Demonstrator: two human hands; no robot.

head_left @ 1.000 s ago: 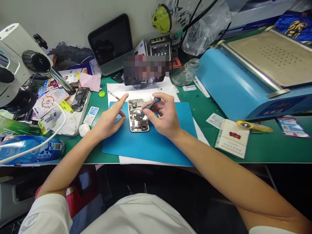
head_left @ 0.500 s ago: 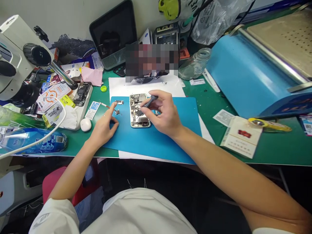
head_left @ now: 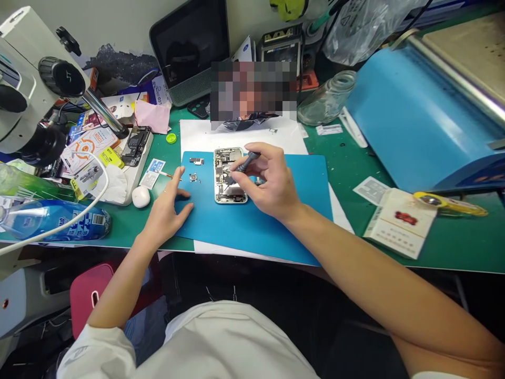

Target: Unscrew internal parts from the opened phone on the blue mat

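Observation:
An opened phone (head_left: pixel 229 176) with its insides showing lies on a blue mat (head_left: pixel 276 221). My right hand (head_left: pixel 272 181) is closed round a dark screwdriver (head_left: pixel 241 166), its tip down inside the phone. My left hand (head_left: pixel 168 205) rests at the mat's left edge, fingers loosely spread and holding nothing. Its fingertips are near small metal parts (head_left: pixel 194 169) lying on the mat left of the phone. A thin pair of tweezers (head_left: pixel 169 174) lies just beyond the left hand.
A microscope (head_left: pixel 27 95) stands at the left over leaflets and another opened phone (head_left: pixel 136 145). A white earbud case (head_left: pixel 140 196), a plastic bottle (head_left: pixel 55 223), a glass jar (head_left: pixel 325 105), a blue machine (head_left: pixel 426 116) and a cigarette pack (head_left: pixel 398 221) surround the mat.
My left hand left the phone's side and drew back down-left to the mat's edge, uncovering small parts. My right hand stayed on the phone with the screwdriver. The view shifted.

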